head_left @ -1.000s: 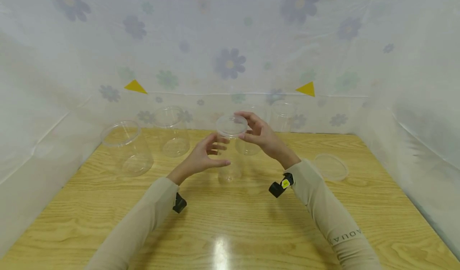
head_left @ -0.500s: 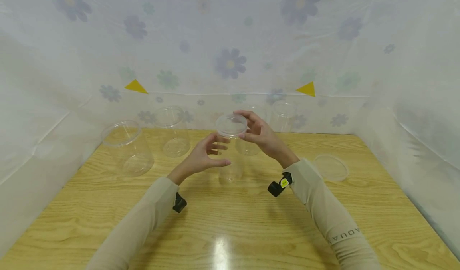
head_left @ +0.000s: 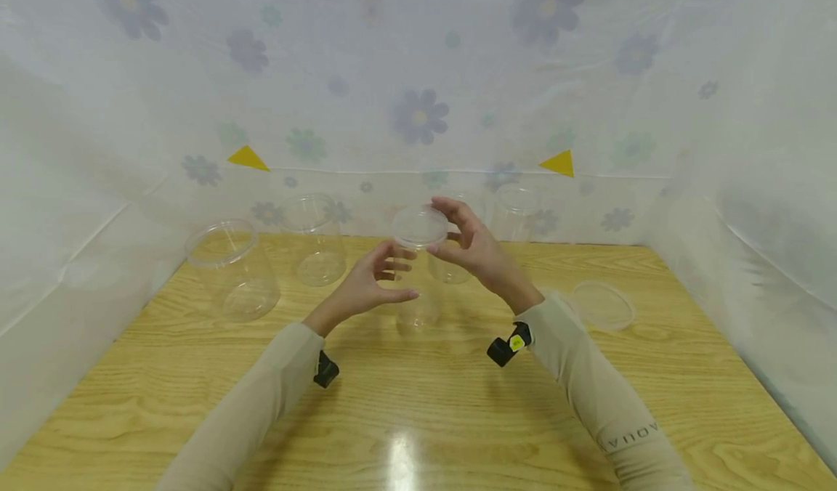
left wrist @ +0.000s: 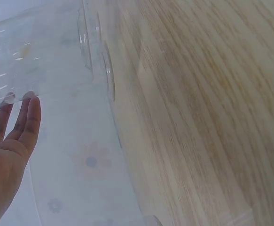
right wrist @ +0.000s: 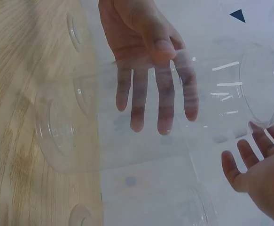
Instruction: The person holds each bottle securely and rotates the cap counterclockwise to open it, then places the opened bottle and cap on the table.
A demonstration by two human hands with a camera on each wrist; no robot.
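Head view: a tall clear jar (head_left: 418, 273) stands upright on the counter (head_left: 418, 404), near the middle. The left hand (head_left: 369, 284) curls round its side, thumb in front, fingers behind. The right hand (head_left: 474, 248) sits at the lid (head_left: 420, 226), fingers spread and only the tips near its rim — it looks to be letting go rather than gripping. Other clear jars (head_left: 232, 269) stand along the back and left, and a loose lid (head_left: 601, 303) lies flat to the right.

Left wrist view: the left hand's palm and fingers (left wrist: 21, 120) lie against the jar's clear wall (left wrist: 38, 61), with the wood counter running beside.

Right wrist view: through the jar (right wrist: 141, 117) the left hand's fingers (right wrist: 165, 106) show wrapped round the far side; the right hand (right wrist: 261, 172) is loose and open just below the lidded end.

The jar looks light, thin-walled and slick, likely to flex if squeezed — best held round the middle, the lid by its rim.
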